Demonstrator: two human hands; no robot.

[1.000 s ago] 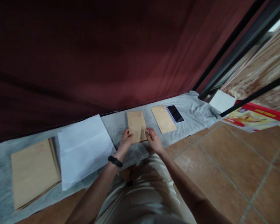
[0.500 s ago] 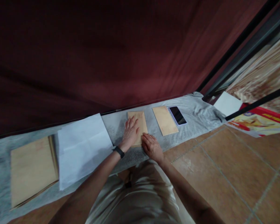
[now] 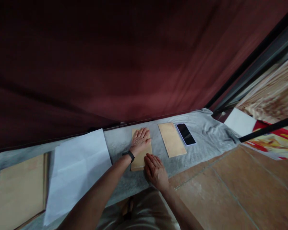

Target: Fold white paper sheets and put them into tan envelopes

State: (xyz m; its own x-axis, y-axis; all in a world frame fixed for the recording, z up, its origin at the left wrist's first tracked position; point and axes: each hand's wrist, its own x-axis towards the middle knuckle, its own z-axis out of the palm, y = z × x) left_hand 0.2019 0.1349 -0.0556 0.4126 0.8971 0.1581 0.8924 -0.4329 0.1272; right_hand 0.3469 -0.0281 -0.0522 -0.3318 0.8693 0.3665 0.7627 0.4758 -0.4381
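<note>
Head view: left hand point(image 3: 140, 139) flat on envelope point(image 3: 141, 156).

arms: bare | left wrist: black band point(image 3: 130, 155) | trousers point(image 3: 144, 214): light beige

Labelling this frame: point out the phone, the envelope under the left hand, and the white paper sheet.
phone point(image 3: 185, 134), head view, middle of the dark screen.
envelope point(image 3: 139, 161), head view, bare near end below the left hand point(image 3: 140, 140).
white paper sheet point(image 3: 79, 169), head view, centre of the sheet.
</note>
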